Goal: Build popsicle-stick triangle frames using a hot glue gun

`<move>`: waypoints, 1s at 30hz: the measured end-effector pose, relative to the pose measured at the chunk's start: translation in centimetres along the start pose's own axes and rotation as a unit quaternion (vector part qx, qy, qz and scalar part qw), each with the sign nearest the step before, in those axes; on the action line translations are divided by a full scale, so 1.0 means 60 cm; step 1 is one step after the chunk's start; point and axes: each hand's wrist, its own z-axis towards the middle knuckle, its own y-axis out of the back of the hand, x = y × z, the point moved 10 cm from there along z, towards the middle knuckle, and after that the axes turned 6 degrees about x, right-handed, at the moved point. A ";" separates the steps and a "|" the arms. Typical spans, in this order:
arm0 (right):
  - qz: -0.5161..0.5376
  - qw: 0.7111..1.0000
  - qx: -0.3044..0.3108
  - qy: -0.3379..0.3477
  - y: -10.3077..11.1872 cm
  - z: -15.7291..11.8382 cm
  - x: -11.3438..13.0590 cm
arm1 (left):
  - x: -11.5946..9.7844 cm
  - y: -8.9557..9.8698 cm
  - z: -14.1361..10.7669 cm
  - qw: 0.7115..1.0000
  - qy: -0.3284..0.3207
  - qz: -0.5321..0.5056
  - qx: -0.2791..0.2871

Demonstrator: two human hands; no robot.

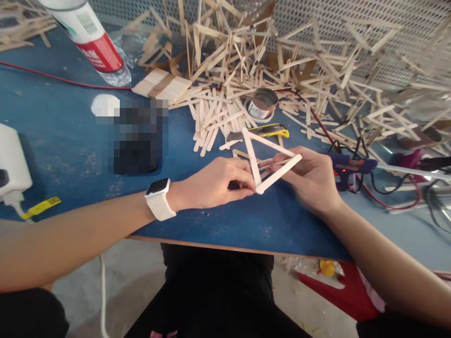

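Observation:
Between my hands is a small frame of pale popsicle sticks [281,174], with a triangle of sticks facing me and more sticks behind it. My left hand [225,182], below a white-banded watch [161,199] on the wrist, pinches the frame near its lower left corner. On the other side, my right hand [313,180] is closed on the frame's right part, its fingertips partly hidden behind the sticks. A yellow and black utility knife [271,131] lies just beyond the frame. Close to the right hand is a blue glue gun [354,166] with a thin stick projecting from it.
Loose popsicle sticks [218,112] and stick frames pile up along the perforated back panel [317,19]. A small labelled pot [262,104] stands among them. A water bottle [98,51], a bundle of sticks [162,85] and a white power adapter [12,159] are on the left. Cables run at right.

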 end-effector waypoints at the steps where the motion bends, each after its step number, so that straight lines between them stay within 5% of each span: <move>1: 0.005 1.000 0.001 0.005 -0.002 0.001 0.000 | 0.002 -0.001 0.000 1.000 0.006 0.002 0.002; 21: -0.028 0.998 -0.010 0.047 -0.003 0.011 0.008 | -0.003 0.019 0.006 0.997 0.009 0.074 -0.006; 26: -0.024 0.998 0.004 0.059 -0.009 0.012 0.011 | 0.004 0.013 0.008 0.998 0.024 0.044 0.029; 30: -0.028 0.999 0.003 0.045 -0.005 0.012 0.004 | 0.021 0.027 0.007 0.997 0.067 -0.031 -0.010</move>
